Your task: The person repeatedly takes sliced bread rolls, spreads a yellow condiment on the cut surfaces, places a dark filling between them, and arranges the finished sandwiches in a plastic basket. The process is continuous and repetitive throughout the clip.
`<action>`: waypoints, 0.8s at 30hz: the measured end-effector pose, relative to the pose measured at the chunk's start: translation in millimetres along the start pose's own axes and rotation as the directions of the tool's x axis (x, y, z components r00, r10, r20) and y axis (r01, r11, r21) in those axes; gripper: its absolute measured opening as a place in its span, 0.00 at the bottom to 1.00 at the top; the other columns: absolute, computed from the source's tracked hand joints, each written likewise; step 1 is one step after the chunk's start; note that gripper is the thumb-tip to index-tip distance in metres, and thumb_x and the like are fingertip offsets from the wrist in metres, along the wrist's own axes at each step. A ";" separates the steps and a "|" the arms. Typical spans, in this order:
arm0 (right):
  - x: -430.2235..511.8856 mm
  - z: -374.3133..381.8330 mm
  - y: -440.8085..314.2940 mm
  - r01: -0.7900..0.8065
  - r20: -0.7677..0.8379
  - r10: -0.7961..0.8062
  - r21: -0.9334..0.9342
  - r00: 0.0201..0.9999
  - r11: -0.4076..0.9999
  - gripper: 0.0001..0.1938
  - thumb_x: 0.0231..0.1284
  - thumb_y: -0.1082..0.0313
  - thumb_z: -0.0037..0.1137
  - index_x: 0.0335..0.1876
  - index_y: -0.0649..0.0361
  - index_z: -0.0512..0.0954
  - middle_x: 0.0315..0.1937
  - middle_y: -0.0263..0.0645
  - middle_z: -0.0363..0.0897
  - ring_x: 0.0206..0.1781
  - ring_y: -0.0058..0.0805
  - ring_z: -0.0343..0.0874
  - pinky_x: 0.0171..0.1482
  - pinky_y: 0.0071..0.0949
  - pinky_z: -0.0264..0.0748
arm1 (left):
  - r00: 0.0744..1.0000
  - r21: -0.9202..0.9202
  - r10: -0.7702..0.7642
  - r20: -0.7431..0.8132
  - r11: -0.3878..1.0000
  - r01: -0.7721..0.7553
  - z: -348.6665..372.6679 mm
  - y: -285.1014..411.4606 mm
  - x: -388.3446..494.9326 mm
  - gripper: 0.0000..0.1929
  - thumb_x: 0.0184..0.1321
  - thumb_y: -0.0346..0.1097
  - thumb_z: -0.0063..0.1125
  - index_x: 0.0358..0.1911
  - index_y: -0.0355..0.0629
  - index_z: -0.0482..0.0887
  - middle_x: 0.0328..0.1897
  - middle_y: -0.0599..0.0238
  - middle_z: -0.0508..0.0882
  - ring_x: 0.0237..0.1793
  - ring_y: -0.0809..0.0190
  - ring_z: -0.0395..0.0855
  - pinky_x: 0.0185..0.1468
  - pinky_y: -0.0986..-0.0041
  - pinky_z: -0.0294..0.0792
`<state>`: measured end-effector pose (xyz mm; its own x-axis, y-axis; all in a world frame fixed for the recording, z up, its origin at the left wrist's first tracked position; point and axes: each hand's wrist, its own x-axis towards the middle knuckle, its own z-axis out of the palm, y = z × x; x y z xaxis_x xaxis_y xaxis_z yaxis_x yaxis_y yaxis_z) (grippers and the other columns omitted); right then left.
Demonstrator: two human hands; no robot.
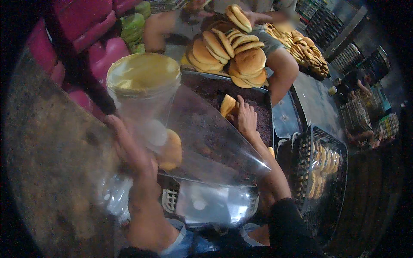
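Observation:
A wide metal tray of dark, crumbly filling lies before me. Over it, my right hand grips a golden bun, low against the filling. My left hand, at the tray's left side, holds a clear plastic bag that spreads across the tray as far as my right forearm. Another bun shows beside the left palm, partly behind the plastic; whether it lies inside the bag is unclear. Flat buns are stacked at the tray's far edge.
A cloudy plastic bucket stands at the tray's far left. A black crate of bagged buns is at right. Across the tray, a co-worker's hand is near a raised bun. Clear bags lie left; more buns are heaped behind.

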<state>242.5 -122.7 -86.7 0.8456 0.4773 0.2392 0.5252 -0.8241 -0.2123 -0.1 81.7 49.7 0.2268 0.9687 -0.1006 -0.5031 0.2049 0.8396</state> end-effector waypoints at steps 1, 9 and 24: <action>-0.2 3.4 -1.1 0.021 0.011 -0.021 -0.061 1.000 0.998 0.36 0.58 0.59 0.65 0.72 0.50 0.63 0.51 0.47 0.78 0.56 0.51 0.77 0.55 0.49 0.73 | 0.997 0.003 0.071 0.028 0.997 -0.071 1.6 1.6 0.0 0.26 0.71 0.61 0.51 0.48 0.40 0.81 0.46 0.66 0.84 0.47 0.65 0.81 0.50 0.69 0.73; 12.2 6.9 -36.6 0.337 0.239 -0.247 -0.501 0.939 0.797 0.27 0.65 0.63 0.53 0.71 0.47 0.67 0.42 0.38 0.82 0.42 0.33 0.86 0.40 0.38 0.80 | 0.976 0.015 -0.048 0.212 0.999 0.046 -21.4 17.9 12.9 0.23 0.74 0.55 0.49 0.54 0.41 0.78 0.45 0.60 0.86 0.39 0.60 0.85 0.49 0.69 0.75; -94.3 -2.8 -9.8 -0.012 0.001 0.012 -0.079 1.000 0.997 0.29 0.64 0.59 0.57 0.69 0.56 0.66 0.54 0.48 0.80 0.61 0.50 0.75 0.61 0.49 0.69 | 0.904 -0.278 -0.143 0.404 0.922 0.270 -42.0 -24.6 20.7 0.14 0.74 0.42 0.47 0.59 0.49 0.73 0.55 0.65 0.79 0.54 0.61 0.77 0.55 0.66 0.73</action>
<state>157.3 -160.5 -104.5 0.8520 0.4674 0.2360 0.5058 -0.8512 -0.1401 -18.1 102.6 4.5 0.6134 0.7898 0.0045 -0.6345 0.4893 0.5983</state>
